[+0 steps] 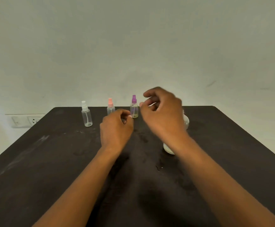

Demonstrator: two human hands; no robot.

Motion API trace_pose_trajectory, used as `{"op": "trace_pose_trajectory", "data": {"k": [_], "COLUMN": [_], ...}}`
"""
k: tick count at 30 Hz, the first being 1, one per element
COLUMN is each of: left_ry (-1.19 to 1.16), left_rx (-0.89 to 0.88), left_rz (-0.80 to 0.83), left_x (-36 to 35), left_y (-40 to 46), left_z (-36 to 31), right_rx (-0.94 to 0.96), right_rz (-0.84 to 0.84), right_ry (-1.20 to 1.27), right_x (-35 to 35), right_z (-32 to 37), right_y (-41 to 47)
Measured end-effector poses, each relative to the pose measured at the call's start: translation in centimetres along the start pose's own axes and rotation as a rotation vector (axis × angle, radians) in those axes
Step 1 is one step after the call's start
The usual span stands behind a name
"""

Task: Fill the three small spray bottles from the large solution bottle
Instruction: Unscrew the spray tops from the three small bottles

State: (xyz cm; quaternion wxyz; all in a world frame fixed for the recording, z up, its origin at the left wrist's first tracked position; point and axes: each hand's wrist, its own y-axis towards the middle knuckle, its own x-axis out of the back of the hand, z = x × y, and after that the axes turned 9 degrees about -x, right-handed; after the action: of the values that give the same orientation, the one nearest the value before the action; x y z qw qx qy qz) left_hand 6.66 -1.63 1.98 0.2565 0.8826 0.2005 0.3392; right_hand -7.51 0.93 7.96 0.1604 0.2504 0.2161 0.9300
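Three small clear spray bottles stand in a row at the far side of the dark table: a white-capped one, a pink-capped one and a purple-capped one holding some yellowish liquid. My left hand hovers with loosely curled fingers just in front of the pink and purple bottles, holding nothing. My right hand is raised right of the purple bottle, fingers loosely curled, empty. The large solution bottle is mostly hidden behind my right hand. A pale round cap-like object lies under my right wrist.
A wall socket sits on the wall at the left, behind the table. Small wet spots mark the tabletop near the middle. The table's far edge runs right behind the bottles.
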Motion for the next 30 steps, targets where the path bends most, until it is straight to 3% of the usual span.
{"op": "trace_pose_trajectory", "data": {"k": [3, 6, 16, 30], "left_ry": [0.051, 0.143, 0.106, 0.148], "left_rx": [0.022, 0.063, 0.166, 0.233], "left_rz": [-0.024, -0.038, 0.060, 0.056], "left_x": [1.0, 0.7, -2.7, -3.8], "left_y": [1.7, 3.0, 7.2, 9.0], "left_z": [2.0, 4.0, 8.0, 10.8], "right_rx": [-0.298, -0.479, -0.529, -0.551], "right_rz": [0.173, 0.178, -0.090, -0.004], "right_ry": [0.023, 0.055, -0.058, -0.013], "right_x": [-5.2, -9.5, -16.6, -19.5], "right_z": [-1.3, -3.2, -6.7, -7.9], "right_y": [1.1, 3.1, 9.4, 9.9]}}
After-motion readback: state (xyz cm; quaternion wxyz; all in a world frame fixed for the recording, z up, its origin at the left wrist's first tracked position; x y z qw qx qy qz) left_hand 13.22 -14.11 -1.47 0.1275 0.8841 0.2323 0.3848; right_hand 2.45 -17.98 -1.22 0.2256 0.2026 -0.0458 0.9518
